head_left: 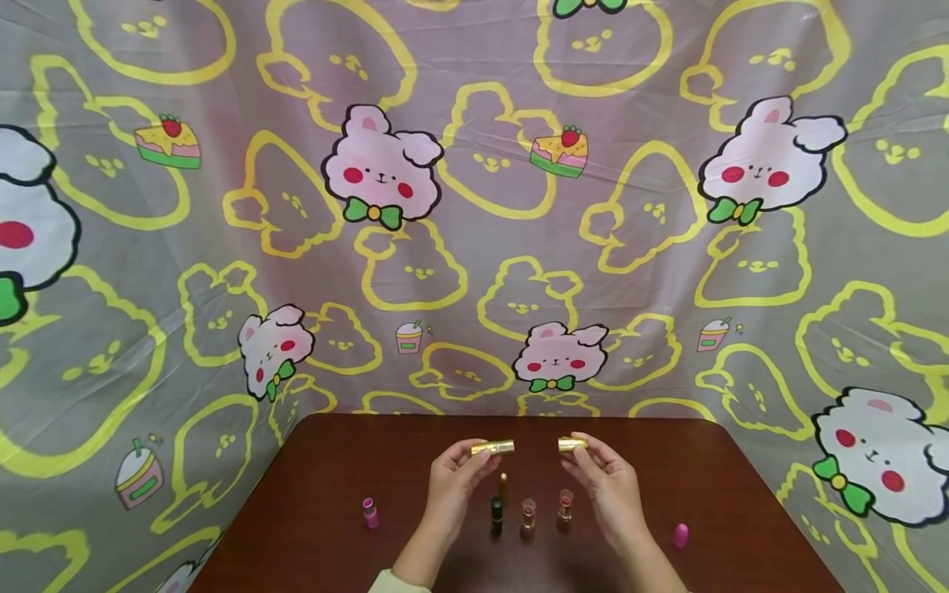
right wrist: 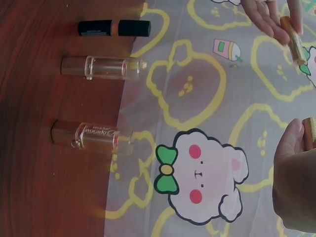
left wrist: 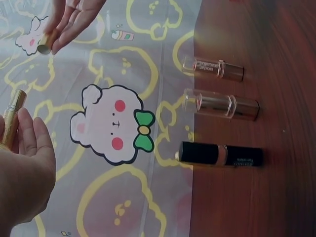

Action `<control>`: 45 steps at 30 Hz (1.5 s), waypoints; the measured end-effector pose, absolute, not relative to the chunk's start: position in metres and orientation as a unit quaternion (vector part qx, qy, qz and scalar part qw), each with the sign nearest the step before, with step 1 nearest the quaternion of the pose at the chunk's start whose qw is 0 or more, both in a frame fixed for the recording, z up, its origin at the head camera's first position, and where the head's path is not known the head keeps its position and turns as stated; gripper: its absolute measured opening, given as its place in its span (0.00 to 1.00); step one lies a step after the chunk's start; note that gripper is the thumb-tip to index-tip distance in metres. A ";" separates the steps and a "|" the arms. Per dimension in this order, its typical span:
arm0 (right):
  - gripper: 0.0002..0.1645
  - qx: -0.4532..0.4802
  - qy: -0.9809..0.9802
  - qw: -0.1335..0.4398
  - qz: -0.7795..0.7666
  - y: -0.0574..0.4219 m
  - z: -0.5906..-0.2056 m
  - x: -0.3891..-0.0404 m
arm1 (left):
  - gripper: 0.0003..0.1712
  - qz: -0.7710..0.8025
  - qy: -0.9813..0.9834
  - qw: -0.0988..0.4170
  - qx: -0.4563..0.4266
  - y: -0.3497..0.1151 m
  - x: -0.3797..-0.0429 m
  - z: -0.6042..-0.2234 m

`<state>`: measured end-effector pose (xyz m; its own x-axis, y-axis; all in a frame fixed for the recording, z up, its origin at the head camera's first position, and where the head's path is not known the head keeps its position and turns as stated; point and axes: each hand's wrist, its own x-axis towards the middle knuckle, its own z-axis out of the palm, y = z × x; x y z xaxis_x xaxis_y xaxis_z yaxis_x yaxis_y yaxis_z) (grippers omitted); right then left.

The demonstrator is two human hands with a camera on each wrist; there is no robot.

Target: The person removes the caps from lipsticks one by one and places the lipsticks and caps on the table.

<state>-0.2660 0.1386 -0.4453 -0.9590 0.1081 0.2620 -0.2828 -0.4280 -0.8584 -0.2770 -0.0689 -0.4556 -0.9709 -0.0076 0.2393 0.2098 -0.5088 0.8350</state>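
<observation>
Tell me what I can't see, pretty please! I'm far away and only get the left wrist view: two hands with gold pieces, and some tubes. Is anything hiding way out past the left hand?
Observer: Yes. The head view shows a bright pink tube on the table, out to the left of the left hand.
Operator: Ooh! And what about way over on the other side?
Observer: A pink rounded piece is there, to the right of the right hand.
Operator: Are there any sleeves?
Observer: One shows: a pale sleeve on the left arm, at the bottom of the head view.
</observation>
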 end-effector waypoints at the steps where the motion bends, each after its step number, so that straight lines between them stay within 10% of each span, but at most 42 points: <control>1: 0.24 0.084 -0.521 0.117 0.841 0.140 -0.446 -0.266 | 0.15 -0.863 -0.490 0.064 -0.105 -0.071 -0.277 -0.456; 22: 0.20 0.054 -0.541 0.147 0.827 0.190 -0.462 -0.268 | 0.18 -0.833 -0.532 0.089 -0.127 -0.106 -0.277 -0.473; 31: 0.18 0.044 -0.545 0.161 0.822 0.209 -0.468 -0.267 | 0.15 -0.802 -0.508 0.165 -0.268 -0.129 -0.339 -0.567; 45: 0.17 -0.020 -0.592 0.192 0.782 0.237 -0.473 -0.259 | 0.16 -0.744 -0.630 0.199 -0.097 -0.130 -0.277 -0.494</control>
